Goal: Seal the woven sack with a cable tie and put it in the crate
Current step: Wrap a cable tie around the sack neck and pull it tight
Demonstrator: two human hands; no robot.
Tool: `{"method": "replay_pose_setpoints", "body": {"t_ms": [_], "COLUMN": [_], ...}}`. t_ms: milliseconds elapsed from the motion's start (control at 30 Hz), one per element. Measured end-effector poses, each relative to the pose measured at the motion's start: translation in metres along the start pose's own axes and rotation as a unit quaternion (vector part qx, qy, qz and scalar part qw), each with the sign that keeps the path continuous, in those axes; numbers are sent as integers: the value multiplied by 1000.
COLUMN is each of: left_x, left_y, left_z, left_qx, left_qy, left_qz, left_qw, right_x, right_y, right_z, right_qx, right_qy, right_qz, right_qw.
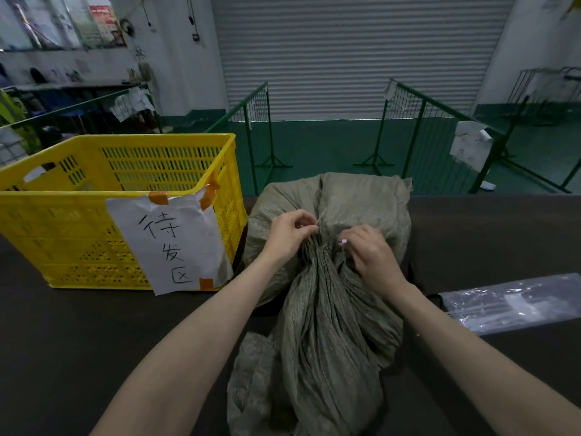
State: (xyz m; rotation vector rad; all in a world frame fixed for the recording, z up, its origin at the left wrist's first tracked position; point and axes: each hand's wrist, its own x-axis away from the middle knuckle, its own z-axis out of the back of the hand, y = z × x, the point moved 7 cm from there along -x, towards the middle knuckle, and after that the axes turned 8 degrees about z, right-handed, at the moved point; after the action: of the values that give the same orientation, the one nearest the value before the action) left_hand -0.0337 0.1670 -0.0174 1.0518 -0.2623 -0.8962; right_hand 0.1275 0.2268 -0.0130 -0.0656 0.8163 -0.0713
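A grey-green woven sack (320, 309) lies on the dark table, its full body at the far side and its loose mouth spread toward me. The neck is bunched together between my hands. My left hand (290, 232) pinches the thin pale tail of a cable tie (318, 222) at the gathered neck. My right hand (372, 254) grips the neck from the right, with the tie's small white head (343, 241) at its fingertips. To the left of the sack stands the yellow perforated crate (75, 215), which carries a taped paper sign with handwritten characters.
A clear plastic bag of cable ties (515, 302) lies on the table (94, 341) at the right. Beyond the table's far edge are green wire fence panels (421, 127), a green floor and a shut roller door.
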Motion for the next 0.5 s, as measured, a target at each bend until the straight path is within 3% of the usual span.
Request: {"method": "replay_pose_setpoints", "body": {"t_ms": [100,167,333,500], "left_x": [-7,-7,-7,-9], "left_y": [-6,-8,-9,-8], "left_z": [-5,-9,-16,-14], "left_qx": [64,84,139,142], "left_qy": [-34,-42,-50,-54], "left_qz": [31,45,63,46], "left_qw": [997,995,987,987], "right_x": [3,4,0,-2], "right_y": [18,24,36,43], "right_z": [-9,-12,-11,-11], "right_qx": [-225,-282,-400,-425], "right_qy": [40,77,148,166], "right_qz": [-211,-283,-350,-362], "right_qw": [950,914,834,813]}}
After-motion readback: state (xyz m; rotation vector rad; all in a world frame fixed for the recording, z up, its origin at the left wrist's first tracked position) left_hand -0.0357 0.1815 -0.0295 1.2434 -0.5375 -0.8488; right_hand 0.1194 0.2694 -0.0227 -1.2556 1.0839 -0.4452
